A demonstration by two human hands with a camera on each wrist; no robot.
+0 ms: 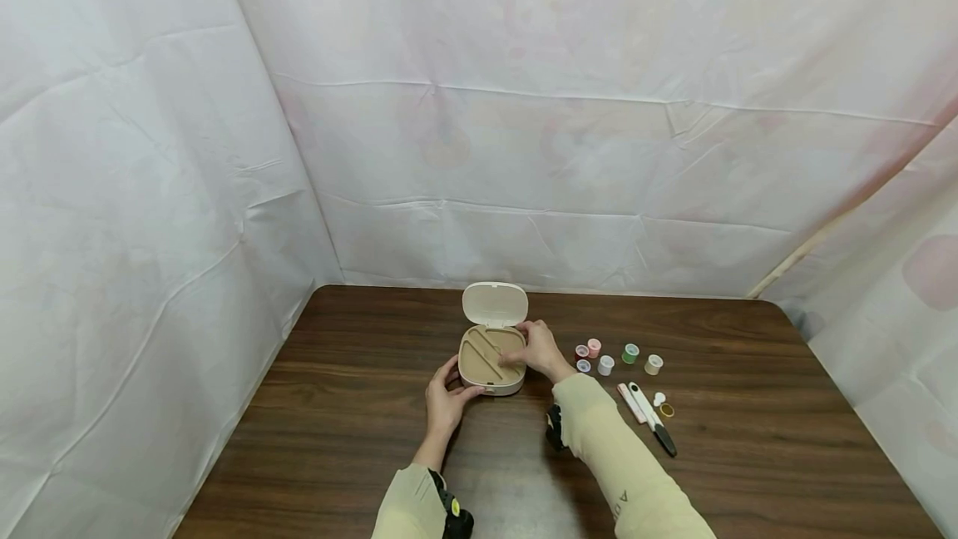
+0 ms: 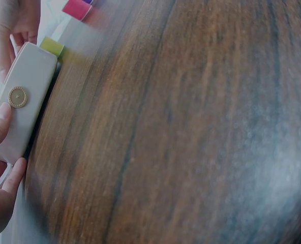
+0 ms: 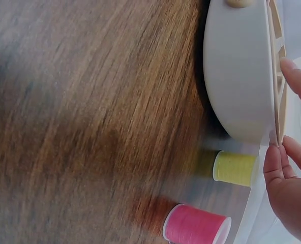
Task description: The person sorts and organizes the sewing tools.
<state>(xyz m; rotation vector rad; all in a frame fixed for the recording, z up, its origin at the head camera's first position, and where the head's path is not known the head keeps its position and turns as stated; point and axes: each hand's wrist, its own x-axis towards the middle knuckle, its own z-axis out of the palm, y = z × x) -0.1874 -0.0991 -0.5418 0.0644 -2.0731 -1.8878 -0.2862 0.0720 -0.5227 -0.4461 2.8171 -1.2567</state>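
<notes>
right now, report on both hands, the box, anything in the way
Left hand gripping box, front-left. Right hand at rim of tan tray, back-right. Lid open. Thread spools off to the right, apart from box.

1. On the table (image 1: 337,406), left of the spools, we see the box (image 1: 503,386).
2. Its lid (image 1: 495,304) stands behind it; the tray (image 1: 479,356) sits inside.
3. We find the left hand (image 1: 445,406) at the box's left front, the right hand (image 1: 540,352) at its right, thumb over the tray.
4. Right of that hand we count six spools (image 1: 630,353) from the head view.
5. Before them lie a bar (image 1: 632,403) and, just right, a tool (image 1: 653,418).
6. Right of the tool we spot a ring (image 1: 672,412).
</notes>
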